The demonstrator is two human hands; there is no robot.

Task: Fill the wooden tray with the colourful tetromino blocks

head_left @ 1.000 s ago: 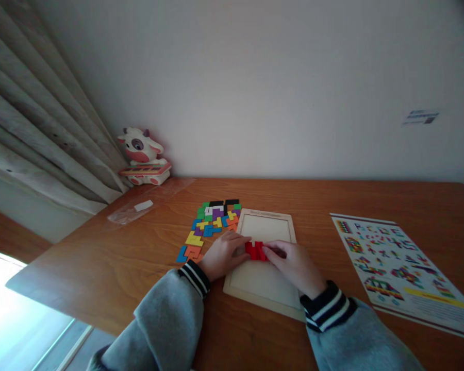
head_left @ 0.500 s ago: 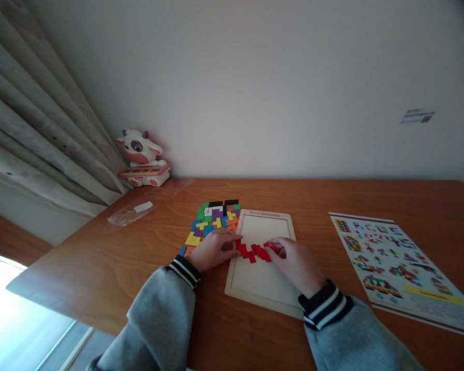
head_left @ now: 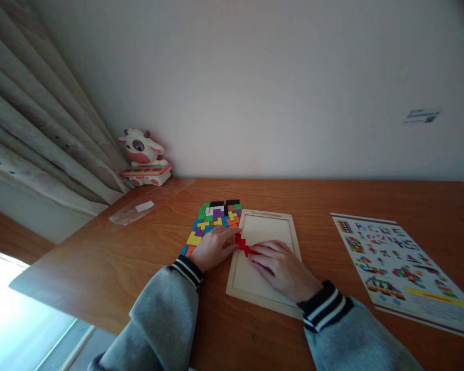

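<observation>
A wooden puzzle tray (head_left: 263, 305) with a pale recessed floor lies flat on the table. Red puzzle pieces (head_left: 242, 244) form a stepped row across its left half. My left hand (head_left: 214, 248) reaches over the tray's left edge, thumb and fingers closed about the left end of this row. Over the row's right end lies my right hand (head_left: 283, 269), palm down with fingers stretched out; they cover some of the red pieces. Left of the tray, partly under my left hand, is a patch of colourful puzzle pieces (head_left: 217, 212).
A printed pattern sheet (head_left: 400, 263) lies on the wooden table (head_left: 112, 268) at the right. At the back left stand a toy cow with a keyboard (head_left: 147, 159) and a clear plastic bag (head_left: 127, 214). A curtain (head_left: 34, 123) hangs at the left, before the wall.
My right hand has shifted left and flattened from a pinch, now covering the right-hand red pieces. My left hand stays at the row's left end.
</observation>
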